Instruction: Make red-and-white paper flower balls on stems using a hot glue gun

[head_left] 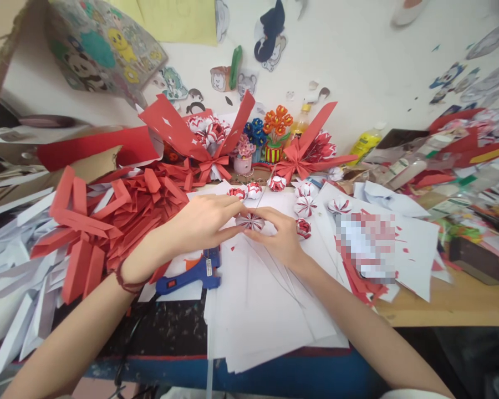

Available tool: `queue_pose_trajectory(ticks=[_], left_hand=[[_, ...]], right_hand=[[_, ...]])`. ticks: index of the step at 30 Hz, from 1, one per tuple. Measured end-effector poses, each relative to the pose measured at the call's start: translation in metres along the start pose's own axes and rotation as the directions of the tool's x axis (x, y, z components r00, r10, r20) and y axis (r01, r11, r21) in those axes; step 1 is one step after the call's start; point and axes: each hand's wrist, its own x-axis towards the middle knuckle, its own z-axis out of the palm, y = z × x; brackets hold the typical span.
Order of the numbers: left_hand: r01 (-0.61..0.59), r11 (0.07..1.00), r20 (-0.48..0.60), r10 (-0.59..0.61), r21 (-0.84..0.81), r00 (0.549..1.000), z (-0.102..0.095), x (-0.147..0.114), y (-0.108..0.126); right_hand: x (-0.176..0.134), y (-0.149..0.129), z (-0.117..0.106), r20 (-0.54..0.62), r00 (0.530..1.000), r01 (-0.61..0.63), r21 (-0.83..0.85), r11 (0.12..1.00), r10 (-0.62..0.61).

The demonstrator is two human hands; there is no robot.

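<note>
Between the fingertips of both hands is a red-and-white folded paper flower (250, 222), its striped pleats turned toward me. My left hand (210, 221) pinches it from the left, fingers over its upper edge and thumb along its side. From the right, my right hand (279, 235) grips it with thumb and forefinger. Just under them lies a stack of white paper sheets (270, 310). A blue glue gun (191, 277) rests below my left hand. Close by, more paper flowers (305, 206) sit on the sheets behind and to the right of my hands.
Red folded paper strips (120, 210) are heaped on the left, beside white strips (16, 282). Red-wrapped paper bouquets (212, 138) and small beaded flower pots (273, 153) stand along the wall. On the right are paper scraps (411, 255), bottles (416, 160) and a dark block (476, 259).
</note>
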Motion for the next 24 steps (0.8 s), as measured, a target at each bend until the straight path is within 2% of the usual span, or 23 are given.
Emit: queue_pose_trajectory(ticks=[3, 10, 17, 24], left_hand=[[0.007, 1.000, -0.009, -0.007, -0.019, 1.000, 0.005, -0.002, -0.001], [-0.041, 0.998, -0.045, 0.043, 0.049, 0.998, 0.013, -0.001, -0.002], [-0.058, 0.998, 0.018, 0.058, 0.039, 0.998, 0.008, 0.003, -0.004], [-0.075, 0.987, 0.094, 0.062, 0.143, 0.994, 0.005, 0.022, -0.002]], right_hand=[[0.000, 0.001, 0.001, 0.044, 0.999, 0.006, 0.032, 0.999, -0.007], [0.000, 0.002, 0.002, 0.096, 0.995, -0.004, 0.037, 0.999, 0.001], [0.001, 0.001, -0.002, 0.138, 0.989, -0.055, 0.003, 0.998, 0.054], [0.003, 0.006, -0.004, 0.134, 0.984, -0.118, 0.005, 0.993, 0.116]])
